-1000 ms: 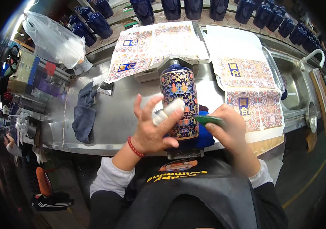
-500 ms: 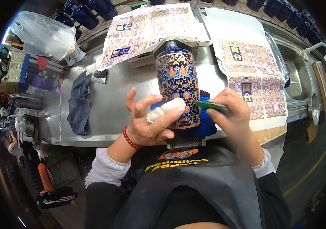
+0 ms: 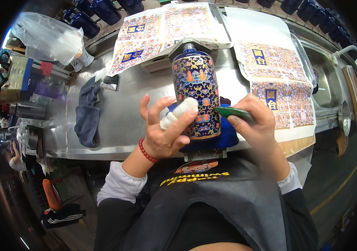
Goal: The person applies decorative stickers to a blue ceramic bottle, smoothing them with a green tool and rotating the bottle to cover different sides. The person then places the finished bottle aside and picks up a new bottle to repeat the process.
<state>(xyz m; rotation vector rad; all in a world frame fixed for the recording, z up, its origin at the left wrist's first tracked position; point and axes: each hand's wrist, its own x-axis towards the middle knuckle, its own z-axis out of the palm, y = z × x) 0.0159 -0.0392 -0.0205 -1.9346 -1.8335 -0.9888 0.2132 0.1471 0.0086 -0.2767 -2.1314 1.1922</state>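
- Left hand [image 3: 163, 127]: fingers spread apart, with white wrapping [image 3: 182, 109] among them.
- Right hand [image 3: 255, 117]: clamped on a flat green tool [image 3: 233, 111].
- Patterned dark-blue bottle [image 3: 196, 81]: between the 2 hands, just beyond the tool's tip; contact with it cannot be told.

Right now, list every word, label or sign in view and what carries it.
Wording withheld; locations only:
Black apron: yellow lettering, upside down.
Left printed paper: pale characters on blue blocks.
Right printed paper: pale characters on blue blocks.
White cups: dark marks, too small to read.
Patterned dark-blue bottle: no readable text.
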